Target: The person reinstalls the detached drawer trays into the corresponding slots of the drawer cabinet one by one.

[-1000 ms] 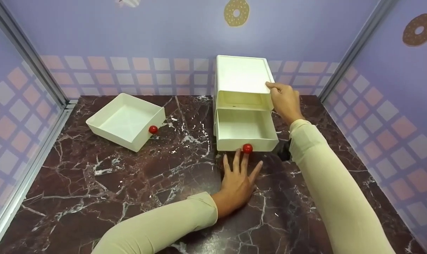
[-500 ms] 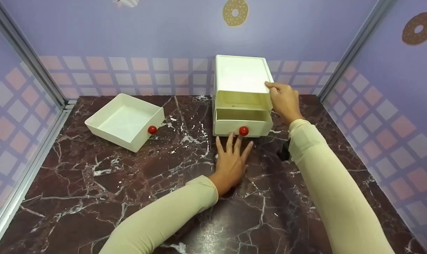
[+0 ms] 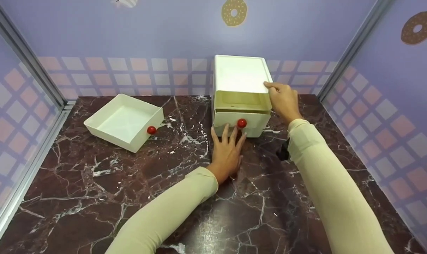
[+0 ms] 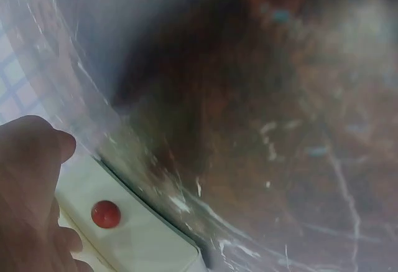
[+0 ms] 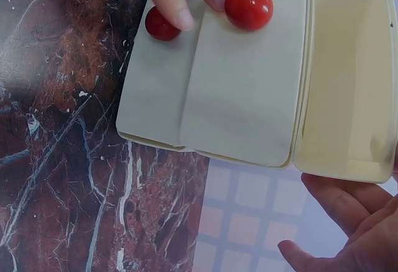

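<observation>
A white drawer cabinet (image 3: 241, 74) stands by the back wall, its top slot an open cavity. Beneath that slot, a white drawer front (image 3: 222, 118) with a red knob (image 3: 241, 123) juts out slightly. My left hand (image 3: 226, 153) touches this front from below the knob, fingers straight and spread. In the right wrist view, a lower drawer front (image 5: 149, 98) also bears a red knob (image 5: 163, 24). My right hand (image 3: 284, 102) grips the cabinet's upper right edge, thumb on top; fingers (image 5: 342, 197) lie against its side in the right wrist view.
A separate white drawer (image 3: 146, 134) with a red knob (image 3: 151, 130) lies at an angle on the dark marbled table (image 3: 128, 197), left of the cabinet. Lilac walls (image 3: 171, 31) with donut and checker prints close off the back and sides.
The drawer under the top slot has slid back into the cabinet, from well out to nearly in. My left hand has moved forward with it. My right hand has kept its grip.
</observation>
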The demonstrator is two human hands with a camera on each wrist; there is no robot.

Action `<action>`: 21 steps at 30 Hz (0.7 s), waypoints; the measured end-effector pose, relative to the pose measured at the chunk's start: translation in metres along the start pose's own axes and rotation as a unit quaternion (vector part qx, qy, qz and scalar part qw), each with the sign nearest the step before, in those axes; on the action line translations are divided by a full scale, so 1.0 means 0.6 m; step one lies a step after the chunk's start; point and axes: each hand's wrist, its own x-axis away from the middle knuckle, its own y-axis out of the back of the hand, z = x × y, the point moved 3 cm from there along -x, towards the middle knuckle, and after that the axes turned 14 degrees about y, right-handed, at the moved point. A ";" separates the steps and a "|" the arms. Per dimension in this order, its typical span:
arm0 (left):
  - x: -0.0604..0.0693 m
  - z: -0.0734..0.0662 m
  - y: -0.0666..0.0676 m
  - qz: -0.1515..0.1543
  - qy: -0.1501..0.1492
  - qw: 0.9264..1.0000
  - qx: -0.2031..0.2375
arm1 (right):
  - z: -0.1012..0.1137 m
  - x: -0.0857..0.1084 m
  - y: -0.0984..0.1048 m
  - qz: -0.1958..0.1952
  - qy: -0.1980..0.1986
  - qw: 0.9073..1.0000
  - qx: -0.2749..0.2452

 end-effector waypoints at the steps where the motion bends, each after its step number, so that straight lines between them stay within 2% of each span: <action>1: -0.003 0.003 0.000 -0.001 0.003 1.000 -0.003 | 0.000 0.000 0.000 0.001 -0.001 1.000 0.000; 11: -0.017 0.020 0.000 0.019 0.013 1.000 -0.022 | 0.001 -0.002 -0.001 0.002 0.009 1.000 0.002; 21: -0.020 0.027 -0.002 0.013 0.013 0.999 -0.028 | 0.003 -0.005 -0.003 0.003 0.012 1.000 0.002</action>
